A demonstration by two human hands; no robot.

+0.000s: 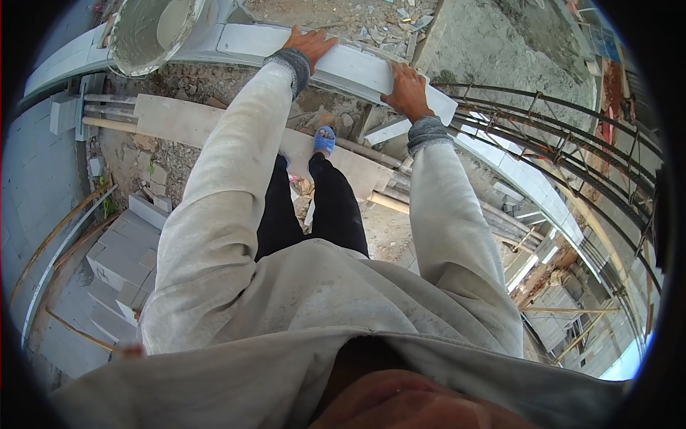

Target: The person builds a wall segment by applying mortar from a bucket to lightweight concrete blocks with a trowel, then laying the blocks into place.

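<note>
1. Outdoors, on a building site, pale wall blocks [239,37] run across the view above rubble, a smeared bucket [136,39] at upper left.
2. One white block [354,68] lies on top between the person's hands: the left hand [307,47] rests palm down, fingers spread; the right hand [409,93] lies across it, thumb apart. Whether its fingers grip the far edge, I cannot tell.
3. Good handling likely means even pressure from both palms, fingertips clear of joints, and weight centred on the plank [182,118] underfoot.
4. Rebar [561,151] passes close to the right hand; sleeves could snag.
5. Hidden: the block's underside, most of one foot, and whatever supports the bucket.
</note>
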